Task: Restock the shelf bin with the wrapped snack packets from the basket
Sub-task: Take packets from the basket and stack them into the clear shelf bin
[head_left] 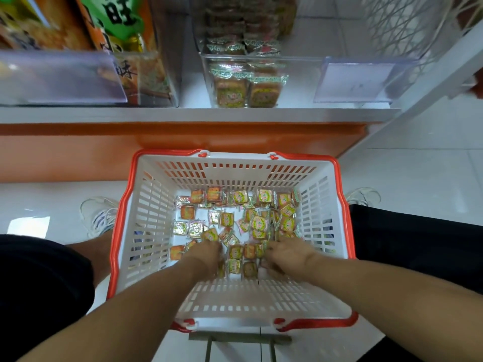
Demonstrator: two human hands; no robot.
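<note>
Down at the near edge, both my forearms reach forward into the white basket (146,231) with the orange rim. My left hand (206,254) lies knuckles-up on the loose snack packets (258,223) at the basket floor, fingers curled down among them; whether they actually grip a packet is hidden by the hand's back, so I cannot tell. My right hand (287,254) sits just beside it, palm down on the pile, fingertips buried under wrappers; grip likewise undetermined. Packets are scattered over the basket floor, densest at right. Beyond the basket, above the orange shelf base, the clear shelf bin (261,61) holds stacked packets of the same kind, partly blurred. Left of it stand large orange snack bags (122,35), cut off by the frame.
</note>
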